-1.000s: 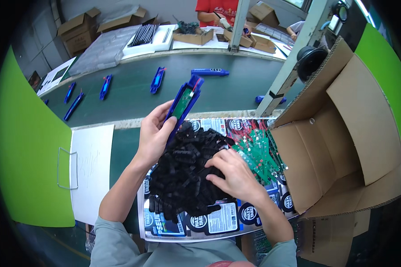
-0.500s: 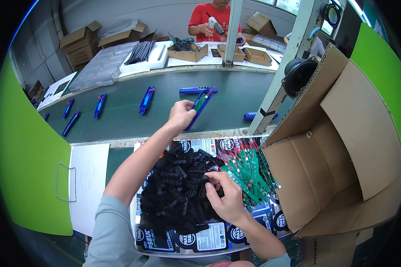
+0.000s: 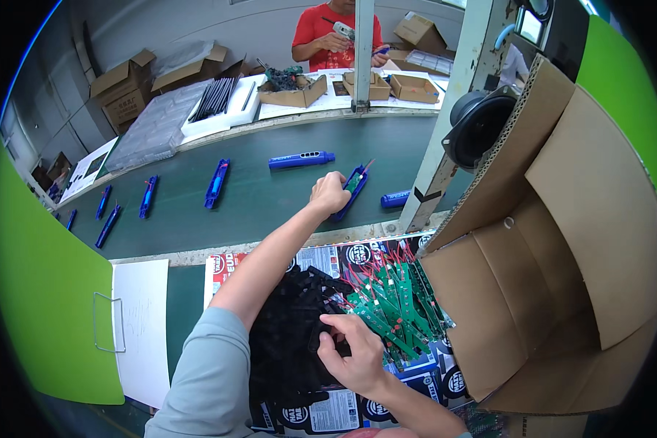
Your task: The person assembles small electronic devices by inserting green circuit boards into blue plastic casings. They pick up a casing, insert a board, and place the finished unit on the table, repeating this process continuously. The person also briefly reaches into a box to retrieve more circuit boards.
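Note:
Over the green belt, my left hand [image 3: 331, 194] is closed on the near left side of a long blue plastic half-shell [image 3: 359, 182]. A green circuit board lies inside it, and a thin reddish wire sticks up from its far end. My right hand [image 3: 354, 355] hovers low over a heap of black plastic pieces [image 3: 288, 350]. Its thumb and forefinger pinch around a small black piece [image 3: 318, 333], partly lost against the dark heap. Right of the heap lies a pile of green circuit boards [image 3: 394, 306] with red wires.
Along the belt [image 3: 270, 212] lie several blue shells and a closed blue case [image 3: 301, 160]. A big open carton [image 3: 489, 292] stands at the right beside a metal post [image 3: 445, 146] and a speaker [image 3: 482, 124]. Across the belt a person in red [image 3: 321, 36] holds a tool.
My left hand has moved right with the blue half-shell and lowered it toward the belt. The belt items and surroundings have shifted left in view. My right hand stays over the black heap.

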The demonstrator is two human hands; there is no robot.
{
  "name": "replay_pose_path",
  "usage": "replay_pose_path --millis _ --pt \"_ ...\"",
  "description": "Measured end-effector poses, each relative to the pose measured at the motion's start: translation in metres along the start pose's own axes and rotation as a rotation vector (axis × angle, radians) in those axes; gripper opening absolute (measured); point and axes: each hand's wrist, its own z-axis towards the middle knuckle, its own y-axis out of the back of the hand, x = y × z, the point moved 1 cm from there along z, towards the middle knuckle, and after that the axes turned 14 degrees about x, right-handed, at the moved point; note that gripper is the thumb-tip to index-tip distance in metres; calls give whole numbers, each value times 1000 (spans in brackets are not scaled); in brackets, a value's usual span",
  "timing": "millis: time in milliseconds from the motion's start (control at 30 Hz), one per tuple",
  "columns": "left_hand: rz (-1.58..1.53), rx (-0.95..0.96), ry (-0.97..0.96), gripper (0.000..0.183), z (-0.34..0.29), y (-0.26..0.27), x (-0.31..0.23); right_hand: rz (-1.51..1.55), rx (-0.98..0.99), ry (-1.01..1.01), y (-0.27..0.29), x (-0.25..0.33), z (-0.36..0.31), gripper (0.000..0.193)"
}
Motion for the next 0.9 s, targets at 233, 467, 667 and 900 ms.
replay_pose_path --millis 233,467,667,900 --pt "151 -10 -150 40 -14 3 6 0 5 -50 5 1 -2 37" --pt "105 -113 -193 35 -2 30 34 -35 25 -92 5 -1 -2 34" --pt "681 -536 -268 37 35 71 91 -14 7 -103 4 -5 0 29" --pt "661 -253 -173 40 16 100 116 100 -63 -259 8 -9 2 25"
